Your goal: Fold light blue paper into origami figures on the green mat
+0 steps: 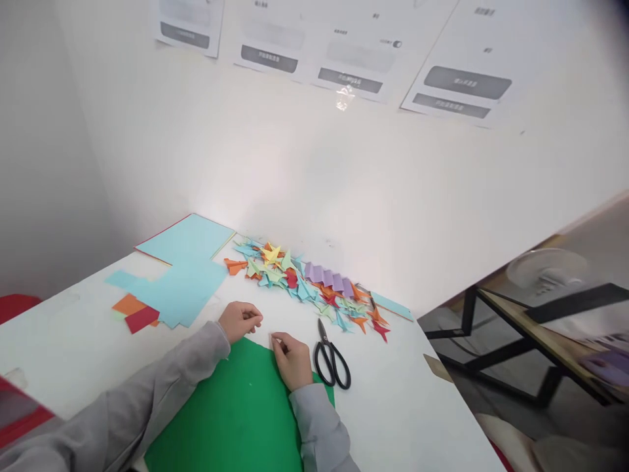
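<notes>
My left hand (240,321) is closed in a pinch just beyond the far edge of a green sheet (236,406). To its right, my right hand (293,359) also has thumb and forefinger drawn together, over the sheet's far right part. Whatever is between the fingertips, if anything, is too small or hidden to make out. The two hands are a little apart. Black-handled scissors (331,367) lie beside my right hand, blades pointing away, handles near the sheet's right corner.
Several small folded paper shapes (272,255) lie along the wall, with a pleated purple paper (329,278) among them. Light-blue sheets (189,288) and orange and red paper pieces (141,319) are at left. The white table (388,406) meets a wall with printed sheets.
</notes>
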`<move>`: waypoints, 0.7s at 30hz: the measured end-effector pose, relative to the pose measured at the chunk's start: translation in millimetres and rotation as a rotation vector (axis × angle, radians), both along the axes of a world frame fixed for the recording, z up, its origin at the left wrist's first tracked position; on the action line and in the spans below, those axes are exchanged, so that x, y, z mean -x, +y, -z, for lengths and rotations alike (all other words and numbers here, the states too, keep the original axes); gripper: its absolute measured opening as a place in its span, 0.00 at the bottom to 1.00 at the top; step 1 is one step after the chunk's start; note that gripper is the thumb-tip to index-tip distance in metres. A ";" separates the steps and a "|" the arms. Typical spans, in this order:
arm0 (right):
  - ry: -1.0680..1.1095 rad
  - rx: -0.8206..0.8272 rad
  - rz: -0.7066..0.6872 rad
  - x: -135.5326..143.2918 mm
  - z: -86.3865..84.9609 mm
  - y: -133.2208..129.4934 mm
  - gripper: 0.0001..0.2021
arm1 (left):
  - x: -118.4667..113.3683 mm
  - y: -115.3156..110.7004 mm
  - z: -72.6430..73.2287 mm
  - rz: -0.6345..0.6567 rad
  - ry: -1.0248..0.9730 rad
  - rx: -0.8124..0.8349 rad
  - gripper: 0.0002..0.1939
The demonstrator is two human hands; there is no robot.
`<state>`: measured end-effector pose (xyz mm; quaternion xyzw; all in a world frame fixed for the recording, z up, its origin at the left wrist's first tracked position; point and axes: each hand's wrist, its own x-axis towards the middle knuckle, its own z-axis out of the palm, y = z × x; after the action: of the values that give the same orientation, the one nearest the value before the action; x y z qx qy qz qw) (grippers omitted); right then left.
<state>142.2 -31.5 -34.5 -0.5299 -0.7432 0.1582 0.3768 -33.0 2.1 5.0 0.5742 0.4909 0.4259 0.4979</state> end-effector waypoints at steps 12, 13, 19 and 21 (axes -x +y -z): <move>-0.102 -0.039 -0.046 -4.5 -0.6 -2.0 0.15 | 137.5 -18.6 -21.7 -0.141 0.850 -0.193 0.13; -0.104 -0.035 -0.046 -4.3 -1.0 -2.0 0.15 | 142.2 -17.6 -21.4 -0.133 0.971 -0.209 0.15; -0.099 -0.026 -0.035 -4.6 0.0 -2.0 0.15 | 133.3 -11.5 -19.2 -0.048 1.313 -0.146 0.23; -0.099 -0.029 -0.037 -4.9 0.7 -2.2 0.15 | 128.2 -10.5 -19.1 -0.039 1.332 -0.131 0.21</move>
<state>147.0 -33.7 -35.1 -0.5179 -0.7726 0.1280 0.3441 -161.2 -8.4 24.2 0.7344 0.6770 0.0181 0.0448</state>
